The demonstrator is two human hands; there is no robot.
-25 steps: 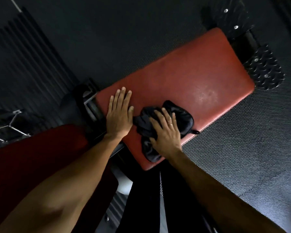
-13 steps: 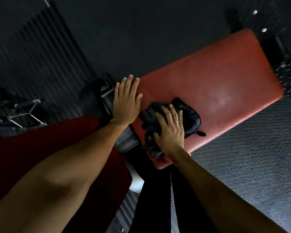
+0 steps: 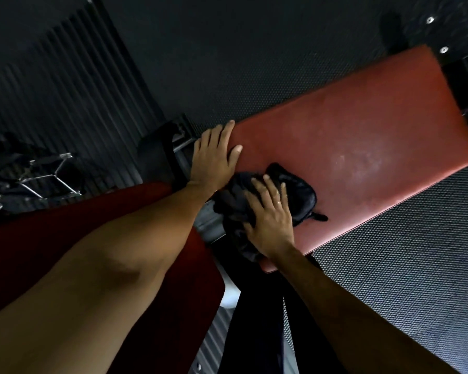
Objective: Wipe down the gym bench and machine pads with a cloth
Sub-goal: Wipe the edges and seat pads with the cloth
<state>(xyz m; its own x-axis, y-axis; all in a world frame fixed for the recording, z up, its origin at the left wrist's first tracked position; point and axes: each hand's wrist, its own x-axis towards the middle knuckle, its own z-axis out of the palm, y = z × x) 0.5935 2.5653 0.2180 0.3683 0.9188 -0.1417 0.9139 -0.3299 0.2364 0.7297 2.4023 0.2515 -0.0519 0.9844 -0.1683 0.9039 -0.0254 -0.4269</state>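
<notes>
Wiping is underway: the right hand (image 3: 270, 214), grip flat and open, presses the black cloth (image 3: 299, 195) onto the bench pad's (image 3: 362, 130) near corner while the left hand (image 3: 214, 160) braces open-palmed beside it; next, I judge, sweep toward the pad's far end.

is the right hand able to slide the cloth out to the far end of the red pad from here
Probably yes: the right hand presses the cloth at the near end, the red pad beyond it is bare, and the left hand rests off to the side.
</notes>
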